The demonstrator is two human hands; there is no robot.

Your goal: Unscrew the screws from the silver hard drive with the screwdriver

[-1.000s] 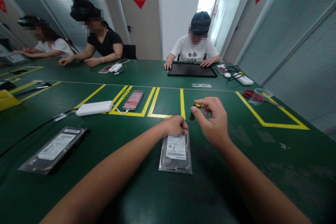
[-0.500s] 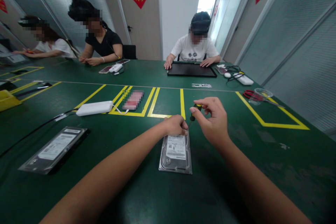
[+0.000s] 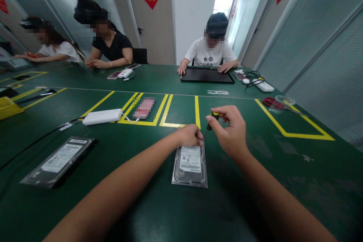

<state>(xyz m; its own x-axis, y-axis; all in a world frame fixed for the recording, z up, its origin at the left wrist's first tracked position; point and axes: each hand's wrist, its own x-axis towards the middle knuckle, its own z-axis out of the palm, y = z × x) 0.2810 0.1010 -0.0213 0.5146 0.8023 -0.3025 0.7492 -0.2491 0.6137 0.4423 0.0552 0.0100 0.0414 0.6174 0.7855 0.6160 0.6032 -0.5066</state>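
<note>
Green table bears the hard drive flat and label up, near side of centre, its far end under the left hand, fingers curled; cannot tell whether they pinch anything. Right hand, far right of the drive, grips the screwdriver by its handle between thumb and fingers, shaft sloping down leftward to the drive's far right corner, tip contact unclear. Judgement: brace the drive firmly, bring the slanted shaft square to its face, turn under even downward pressure.
</note>
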